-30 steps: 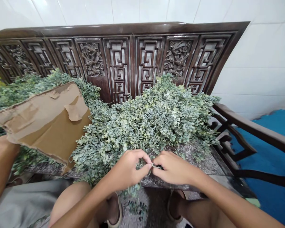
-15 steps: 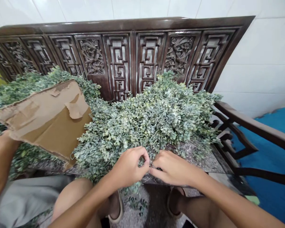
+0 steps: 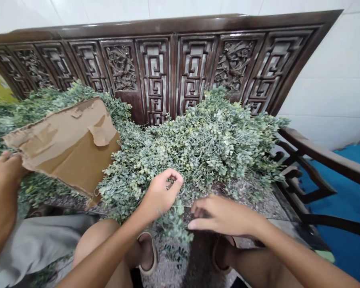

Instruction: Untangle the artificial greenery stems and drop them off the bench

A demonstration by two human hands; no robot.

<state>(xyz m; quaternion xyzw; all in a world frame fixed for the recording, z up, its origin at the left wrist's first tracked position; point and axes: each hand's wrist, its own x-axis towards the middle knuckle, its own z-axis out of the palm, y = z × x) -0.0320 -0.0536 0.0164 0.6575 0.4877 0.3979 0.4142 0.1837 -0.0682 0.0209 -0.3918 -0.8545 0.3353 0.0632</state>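
Observation:
My left hand (image 3: 165,190) is raised over the front of the pile, thumb and fingertips pinched together. Below it hangs a leafy sprig (image 3: 177,224), its upper end going up behind the hand; the stem in the pinch is barely visible. My right hand (image 3: 225,214) is apart from it, lower and to the right, with thumb and fingers spread and nothing visible between them. Behind both hands, a big heap of grey-green leafy sprigs (image 3: 198,140) covers the bench seat.
A torn cardboard sheet (image 3: 75,148) leans on more greenery at left, beside another person's hand (image 3: 9,170). The carved wooden bench back (image 3: 156,26) rises behind, with an armrest (image 3: 327,156) at right. Fallen leaves (image 3: 175,254) lie on the floor between my feet.
My hands, close together before, have separated. The left has gone up, the sprig rising with it; the right has opened its fingers. The view has shifted slightly.

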